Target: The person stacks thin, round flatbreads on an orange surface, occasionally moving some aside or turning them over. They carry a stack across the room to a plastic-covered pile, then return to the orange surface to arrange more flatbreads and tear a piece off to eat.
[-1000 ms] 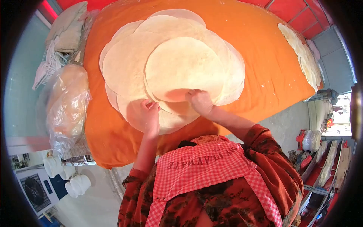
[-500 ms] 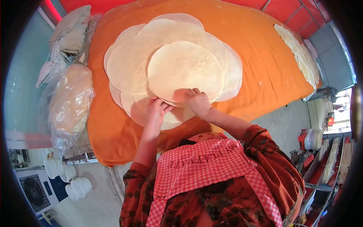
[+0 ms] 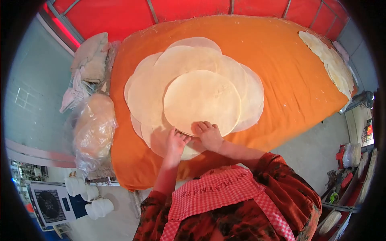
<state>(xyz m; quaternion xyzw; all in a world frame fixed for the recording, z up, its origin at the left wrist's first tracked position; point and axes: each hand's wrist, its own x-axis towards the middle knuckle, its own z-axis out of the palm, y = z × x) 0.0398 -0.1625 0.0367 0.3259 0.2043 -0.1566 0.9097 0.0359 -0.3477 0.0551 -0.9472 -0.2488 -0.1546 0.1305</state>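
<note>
Thin, round, pale dough sheets (image 3: 148, 86) lie overlapping in a wide rosette on an orange cloth. On top of them, near the middle, sits a round stack of the same sheets (image 3: 203, 100). My right hand (image 3: 211, 137) rests over the stack's near edge, its fingers reaching onto the top sheet and casting a shadow there. Just left of it, my left hand (image 3: 176, 144) is at the same near edge, fingers apart, fingertips right by the rim of the stack. The undersides of my right fingers are hidden.
The orange cloth (image 3: 281, 88) covers a large table. More pale sheets (image 3: 327, 62) lie along its far right edge. At the left are a plastic-wrapped bundle (image 3: 94, 128) and folded cloths (image 3: 90, 56). White buckets (image 3: 98, 208) stand on the floor at lower left, shelving at lower right.
The camera view has shifted, so the table and sheets appear lower and further right. My right fingers look less curled over the sheet; both hands stay at the stack's near edge.
</note>
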